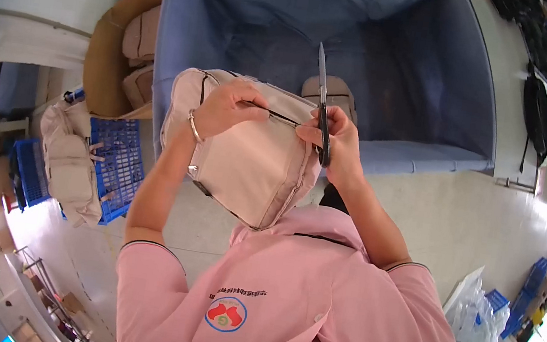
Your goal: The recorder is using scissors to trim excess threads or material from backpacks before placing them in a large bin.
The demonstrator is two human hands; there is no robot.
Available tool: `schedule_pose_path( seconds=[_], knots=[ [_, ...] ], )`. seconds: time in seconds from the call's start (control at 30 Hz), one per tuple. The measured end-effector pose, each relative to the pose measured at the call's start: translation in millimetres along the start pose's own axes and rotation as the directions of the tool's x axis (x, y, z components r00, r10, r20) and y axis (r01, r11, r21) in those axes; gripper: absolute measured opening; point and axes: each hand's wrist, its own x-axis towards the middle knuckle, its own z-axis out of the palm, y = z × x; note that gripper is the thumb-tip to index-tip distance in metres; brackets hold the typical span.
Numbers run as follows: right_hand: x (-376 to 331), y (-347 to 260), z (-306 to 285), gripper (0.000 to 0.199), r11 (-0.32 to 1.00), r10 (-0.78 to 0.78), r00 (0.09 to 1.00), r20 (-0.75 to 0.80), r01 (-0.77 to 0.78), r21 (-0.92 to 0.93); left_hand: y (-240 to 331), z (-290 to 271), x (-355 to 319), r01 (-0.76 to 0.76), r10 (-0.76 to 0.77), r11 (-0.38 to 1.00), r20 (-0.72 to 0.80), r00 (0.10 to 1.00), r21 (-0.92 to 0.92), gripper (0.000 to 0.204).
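Note:
A beige backpack (240, 159) is held up in front of my chest, with a dark zipper line near its upper edge. My left hand (230, 107) is closed on that upper part, fingers pinching beside the zipper. My right hand (335, 141) grips a pair of scissors (323, 83) with black handles, blades together and pointing away from me. Its thumb and fingertips also touch the bag at the right end of the zipper line. The handle loops are partly covered by my right fingers.
Just beyond the bag stands a large blue fabric-lined bin (388, 152) with another beige bag (333, 92) inside. A brown round container (104, 56) holds more bags at the left. Blue crates (120, 167) and a beige backpack (71, 170) sit lower left; clear plastic wrap (479, 322) lies lower right.

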Motion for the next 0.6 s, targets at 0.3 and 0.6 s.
schedule_pose_path(
  seconds=[0.3, 0.6],
  knots=[
    [-49.6, -3.4, -59.1, 0.021, 0.841, -0.151, 0.988, -0.019, 0.119, -0.527, 17.2, 22.9, -18.0, -0.164, 0.188, 0.977, -0.187, 0.964, 0.139, 0.006],
    [-92.9, -31.5, -66.2, 0.059, 0.294, -0.158, 0.931, 0.329, 0.363, -0.884, 36.4, 16.0, -49.5, -0.195, 0.252, 0.957, -0.279, 0.927, 0.217, 0.01]
  ],
)
